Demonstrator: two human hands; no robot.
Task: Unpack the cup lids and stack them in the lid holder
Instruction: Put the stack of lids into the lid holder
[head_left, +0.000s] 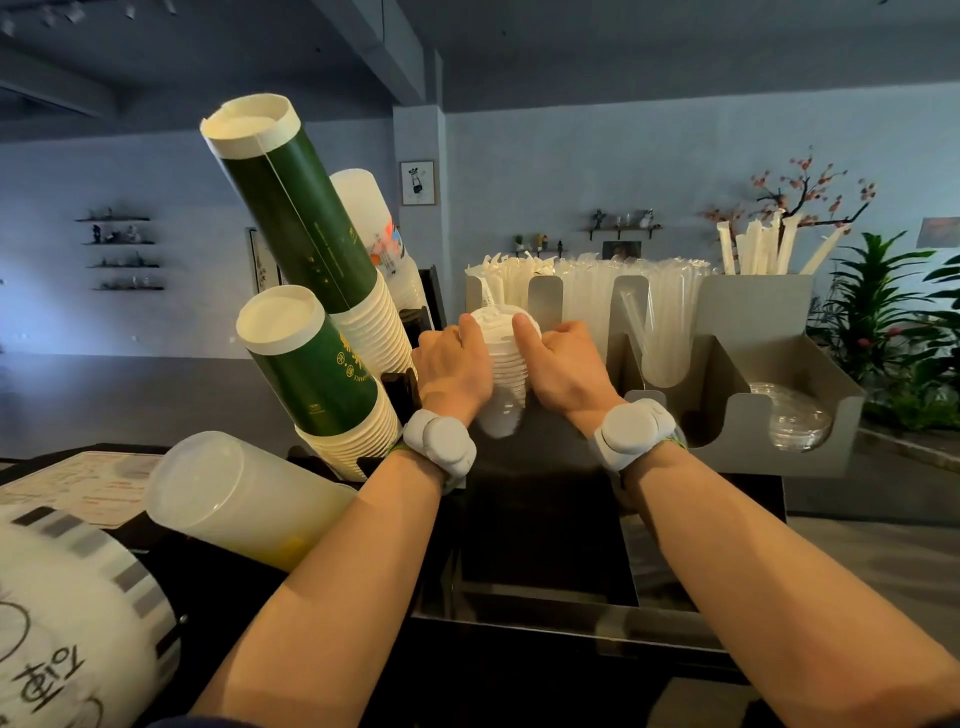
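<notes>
Both hands clasp one ribbed stack of white plastic lids (503, 358), left hand (453, 366) and right hand (563, 366) on either side, above the grey metal holder (727, 431); its right-hand slot holds clear lids (797, 421).

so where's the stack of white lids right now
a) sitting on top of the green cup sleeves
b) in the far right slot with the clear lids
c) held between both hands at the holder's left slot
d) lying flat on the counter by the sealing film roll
c: the left hand and right hand clasp the stack of white lids from either side, at the left slot of the metal lid holder.
</notes>
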